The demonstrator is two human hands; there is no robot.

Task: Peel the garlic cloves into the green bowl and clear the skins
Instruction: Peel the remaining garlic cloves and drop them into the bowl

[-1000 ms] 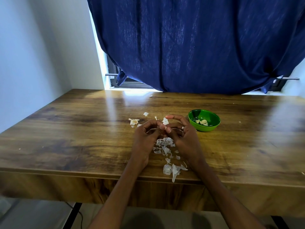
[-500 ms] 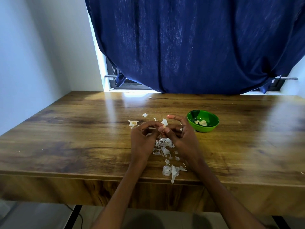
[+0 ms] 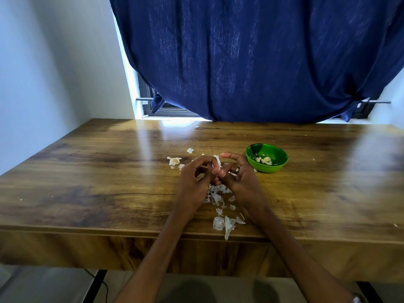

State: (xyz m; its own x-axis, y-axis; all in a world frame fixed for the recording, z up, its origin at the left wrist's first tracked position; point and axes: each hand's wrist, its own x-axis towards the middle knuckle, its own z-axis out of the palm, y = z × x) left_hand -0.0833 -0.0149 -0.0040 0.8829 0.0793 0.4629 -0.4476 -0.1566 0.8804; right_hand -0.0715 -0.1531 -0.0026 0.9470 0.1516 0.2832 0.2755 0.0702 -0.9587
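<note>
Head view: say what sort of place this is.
Probably a room at home: a wooden table against a window hung with a blue curtain, garlic skins scattered on it beside a green bowl.

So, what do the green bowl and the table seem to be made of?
Green bowl: probably plastic, glossy; uniform bright colour with soft highlights, though glazed or enamelled material is possible. Table: wood or wood-look laminate, smooth semi-gloss; brown grain pattern and window light reflected on it.
</note>
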